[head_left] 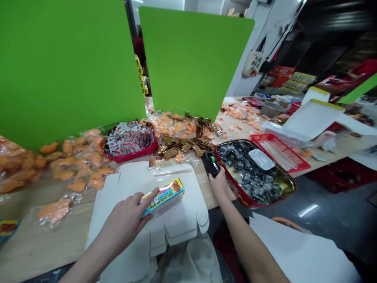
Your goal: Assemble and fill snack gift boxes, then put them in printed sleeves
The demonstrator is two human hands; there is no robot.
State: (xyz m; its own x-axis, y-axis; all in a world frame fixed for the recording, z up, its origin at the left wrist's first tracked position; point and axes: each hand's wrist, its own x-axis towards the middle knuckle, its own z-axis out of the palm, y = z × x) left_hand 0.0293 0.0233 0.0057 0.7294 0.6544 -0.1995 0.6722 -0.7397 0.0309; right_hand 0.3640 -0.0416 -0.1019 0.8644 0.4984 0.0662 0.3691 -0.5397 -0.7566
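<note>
My left hand (129, 216) is closed around a small colourful carton (166, 195), yellow, blue and pink, with printed characters. It holds the carton above flat white cardboard sheets (123, 184) stacked at the table's front. Farther right, my right hand (218, 182) grips a black tape dispenser (210, 162) with a green part inside it. That dispenser is beside a red-rimmed tin (250, 200) filled with clear-wrapped dark pieces, on which a white plastic lid or tray (261, 159) lies.
Behind the cardboard stand a red tray (126, 157) of small printed sachets and a heap of gold-wrapped packets (182, 145). Bagged orange pieces (79, 165) spread along the left. Green partitions (194, 63) rise at the back. A red basket (294, 163) stands right of the tin.
</note>
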